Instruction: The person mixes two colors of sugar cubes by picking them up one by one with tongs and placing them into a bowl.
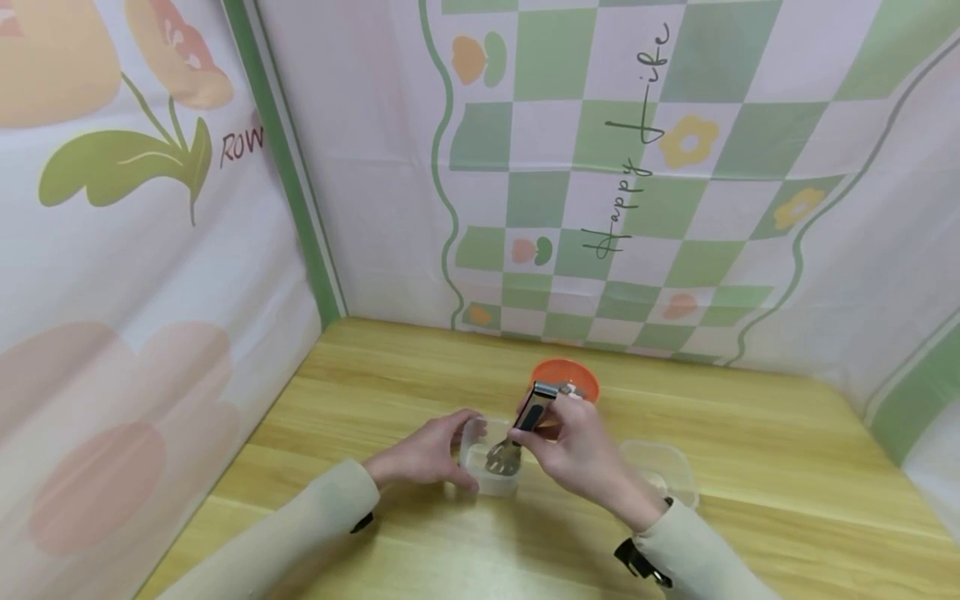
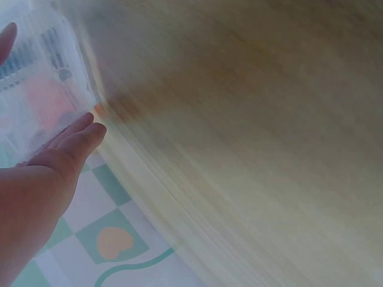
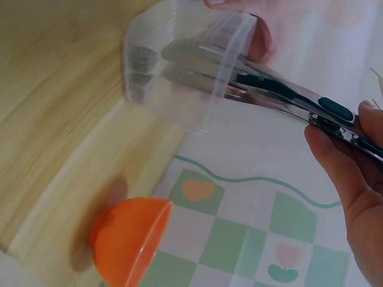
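Note:
A clear plastic container (image 1: 497,485) stands on the table in front of me. My left hand (image 1: 429,452) holds it from the left, thumb on the near side and fingers on the far side. In the left wrist view the fingers (image 2: 78,140) lie along its wall. My right hand (image 1: 583,446) grips a pair of metal tongs (image 3: 278,92) with black grip inserts, pinched between thumb and fingers. The slotted tong heads (image 1: 504,458) point down inside the container, as the right wrist view also shows through its wall.
Behind my right hand stands an orange bowl (image 1: 566,367), partly hidden by hand and tongs. A second clear container (image 1: 678,467) with something pale in it sits to the right, partly behind my right wrist. Patterned cloth (image 1: 390,250) hangs along the back and left table edges.

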Demonstrator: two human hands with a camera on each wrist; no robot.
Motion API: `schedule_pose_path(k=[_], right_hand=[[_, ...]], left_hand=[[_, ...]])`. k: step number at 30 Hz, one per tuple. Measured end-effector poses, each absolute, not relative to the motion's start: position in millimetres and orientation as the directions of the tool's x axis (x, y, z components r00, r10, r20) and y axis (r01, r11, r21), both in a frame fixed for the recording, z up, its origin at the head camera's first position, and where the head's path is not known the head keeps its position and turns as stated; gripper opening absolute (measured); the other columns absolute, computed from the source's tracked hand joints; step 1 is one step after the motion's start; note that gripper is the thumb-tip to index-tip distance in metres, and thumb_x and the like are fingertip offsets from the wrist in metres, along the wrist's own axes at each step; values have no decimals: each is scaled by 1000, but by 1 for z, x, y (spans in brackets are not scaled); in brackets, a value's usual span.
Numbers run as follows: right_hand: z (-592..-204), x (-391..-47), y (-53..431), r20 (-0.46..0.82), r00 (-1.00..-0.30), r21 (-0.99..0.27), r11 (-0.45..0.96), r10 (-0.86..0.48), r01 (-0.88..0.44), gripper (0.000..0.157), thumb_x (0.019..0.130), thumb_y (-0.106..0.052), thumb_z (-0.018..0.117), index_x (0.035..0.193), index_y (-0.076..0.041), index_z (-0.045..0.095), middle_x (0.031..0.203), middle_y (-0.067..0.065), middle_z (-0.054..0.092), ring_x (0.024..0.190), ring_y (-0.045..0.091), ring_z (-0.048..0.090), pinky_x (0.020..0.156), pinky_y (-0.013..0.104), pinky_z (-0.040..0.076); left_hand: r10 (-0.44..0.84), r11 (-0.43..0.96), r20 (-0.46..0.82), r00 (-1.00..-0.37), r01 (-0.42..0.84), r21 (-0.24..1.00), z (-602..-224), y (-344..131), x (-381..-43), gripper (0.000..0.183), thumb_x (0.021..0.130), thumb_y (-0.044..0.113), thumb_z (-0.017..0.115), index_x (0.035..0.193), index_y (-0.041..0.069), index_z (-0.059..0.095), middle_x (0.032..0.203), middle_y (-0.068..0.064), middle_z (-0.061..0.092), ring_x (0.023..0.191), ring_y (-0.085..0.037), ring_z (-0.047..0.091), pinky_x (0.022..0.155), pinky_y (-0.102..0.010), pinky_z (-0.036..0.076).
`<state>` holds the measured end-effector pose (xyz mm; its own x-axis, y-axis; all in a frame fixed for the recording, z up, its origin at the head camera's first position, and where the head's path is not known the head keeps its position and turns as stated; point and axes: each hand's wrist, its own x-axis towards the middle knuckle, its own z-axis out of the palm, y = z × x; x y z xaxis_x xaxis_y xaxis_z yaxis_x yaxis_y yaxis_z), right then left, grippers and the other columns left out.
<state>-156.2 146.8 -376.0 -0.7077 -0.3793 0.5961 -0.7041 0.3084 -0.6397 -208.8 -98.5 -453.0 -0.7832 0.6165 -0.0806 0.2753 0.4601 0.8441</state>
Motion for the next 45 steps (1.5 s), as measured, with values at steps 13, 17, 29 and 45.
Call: schedule_pose_path(k=[13, 17, 29, 45], right_hand=[[-385, -161, 144, 590, -685, -602, 332, -427, -726, 30, 82, 13, 84, 99, -3, 66, 87, 0, 70, 77, 15, 74, 66, 25, 63], [-388, -162, 144, 575, -698, -610, 345, -427, -714, 31, 81, 13, 84, 99, -4, 66, 87, 0, 69, 77, 14, 73, 66, 24, 63], [-388, -159, 144, 542, -734, -652, 346, -408, -674, 28, 83, 13, 82, 99, -2, 65, 87, -1, 69, 79, 14, 74, 67, 25, 63], [-369, -157, 150, 639, -697, -638, 280, -326, -717, 31, 83, 13, 82, 100, -6, 65, 88, 0, 72, 76, 16, 75, 64, 29, 64]], left_hand=[[614, 469, -74, -786, 288, 835, -453, -98, -209, 92, 74, 13, 98, 151, 10, 48, 149, -6, 59, 137, -25, 55, 115, -38, 43], [615, 466, -71, -785, 290, 836, -453, -98, -209, 93, 73, 13, 98, 152, 9, 48, 149, -6, 59, 137, -26, 55, 115, -39, 44], [608, 463, -88, -789, 263, 847, -452, -99, -208, 98, 73, 15, 98, 155, 9, 45, 149, -5, 58, 138, -28, 54, 116, -42, 43], [618, 440, -73, -783, 268, 857, -453, -99, -208, 93, 72, 10, 98, 151, 10, 48, 145, -5, 61, 135, -26, 57, 113, -40, 46]])
